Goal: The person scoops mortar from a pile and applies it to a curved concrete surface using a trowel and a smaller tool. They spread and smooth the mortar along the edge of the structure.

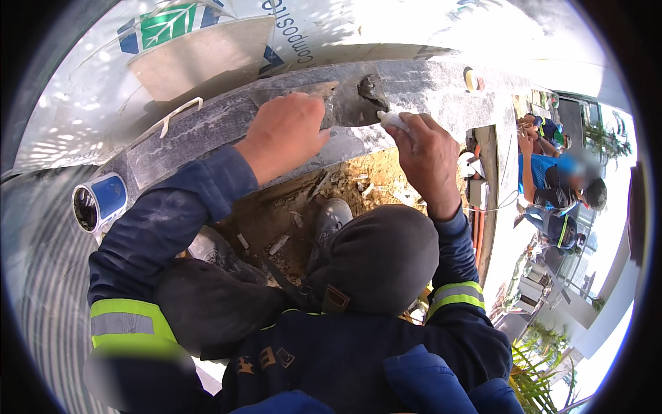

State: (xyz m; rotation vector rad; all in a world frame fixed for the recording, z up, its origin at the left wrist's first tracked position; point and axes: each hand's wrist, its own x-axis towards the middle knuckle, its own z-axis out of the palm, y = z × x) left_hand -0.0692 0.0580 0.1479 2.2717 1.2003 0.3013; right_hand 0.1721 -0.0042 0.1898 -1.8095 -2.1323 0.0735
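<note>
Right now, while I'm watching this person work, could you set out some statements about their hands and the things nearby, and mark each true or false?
1. The right hand holds a small white tube. True.
2. Both hands wear thick gloves. False: the left hand and the right hand are bare.
3. A dollop of dark grey paste lies near the tube's tip. True.
4. A can sits on the person's right. False: the blue and white can is on their left.
5. A ring-shaped roll lies farther right than the tube. True.
</note>
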